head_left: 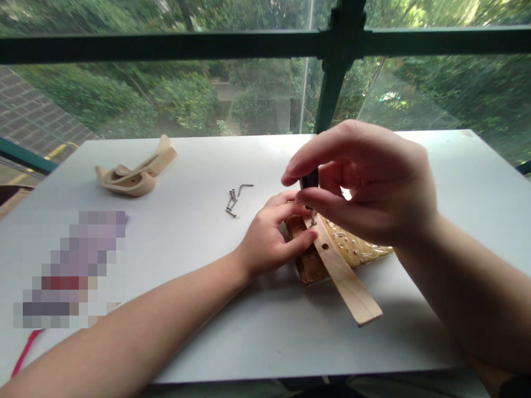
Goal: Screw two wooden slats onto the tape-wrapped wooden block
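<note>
My right hand (373, 185) grips the dark handle of a screwdriver (309, 179) between thumb and fingers. Its shaft points down to a screw (313, 223) standing in a flat wooden strip (348, 284). An open round hole shows in the strip just nearer to me. Beneath the strip lies a yellowish-brown block (357, 243) with several small holes in its top and a shiny, film-like covering. With thumb and fingers, my left hand (269, 235) holds the strip and block steady from the left. The strip's near end juts past the block. Part of the screwdriver is hidden by my right fingers.
Several loose screws (231, 202) lie on the white table (199, 342), left of my hands. Curved wooden pieces (136, 179) rest at the back left. A blurred-out purple item (78, 254) with a red cord (25, 351) is at the left. Windows stand behind the table.
</note>
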Demonstrator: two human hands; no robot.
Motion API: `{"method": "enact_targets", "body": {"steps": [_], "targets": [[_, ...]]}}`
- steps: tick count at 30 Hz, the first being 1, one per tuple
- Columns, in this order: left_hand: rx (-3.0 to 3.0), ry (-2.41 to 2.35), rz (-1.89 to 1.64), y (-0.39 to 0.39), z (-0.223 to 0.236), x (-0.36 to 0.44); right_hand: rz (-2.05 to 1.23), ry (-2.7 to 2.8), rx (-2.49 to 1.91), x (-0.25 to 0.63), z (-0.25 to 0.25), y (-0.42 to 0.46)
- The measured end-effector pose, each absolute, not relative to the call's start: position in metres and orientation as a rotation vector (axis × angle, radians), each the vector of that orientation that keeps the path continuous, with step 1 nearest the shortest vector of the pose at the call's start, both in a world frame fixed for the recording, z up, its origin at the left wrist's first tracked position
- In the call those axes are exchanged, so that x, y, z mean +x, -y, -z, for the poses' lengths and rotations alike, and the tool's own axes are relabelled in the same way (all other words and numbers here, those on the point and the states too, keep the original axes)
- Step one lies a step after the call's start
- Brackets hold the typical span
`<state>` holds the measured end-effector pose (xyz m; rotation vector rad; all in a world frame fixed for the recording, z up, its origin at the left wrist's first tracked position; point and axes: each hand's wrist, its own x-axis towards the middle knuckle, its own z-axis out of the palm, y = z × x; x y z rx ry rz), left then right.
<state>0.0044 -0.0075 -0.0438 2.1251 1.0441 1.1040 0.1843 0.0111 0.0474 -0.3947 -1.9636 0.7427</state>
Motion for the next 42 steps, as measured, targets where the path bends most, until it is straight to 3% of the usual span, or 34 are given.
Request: {"method": "enact_targets", "body": {"steps": [6,18,29,36,42], "targets": [[2.094,-1.046,-1.101,0.008,0.044,0.004,-0.997,1.849,-0.411,0.183,-0.043,-0.009],[2.095,-1.011,-1.103,0.007,0.044,0.004,-0.599,1.973,-0.496,0.188,-0.038,-0.019],[2.122,-1.012,-1.114,0.007,0.045,0.003,-0.772,1.990,-0.369,0.188,-0.044,-0.013],[2.150,-0.986,-1.123,0.007,0.045,0.003,-0.595,2.088,-0.374,0.190,-0.048,-0.020],[2.158,-0.999,-1.122,0.007,0.044,0.004,-0.771,2.097,-0.285,0.193,-0.048,-0.020]]}}
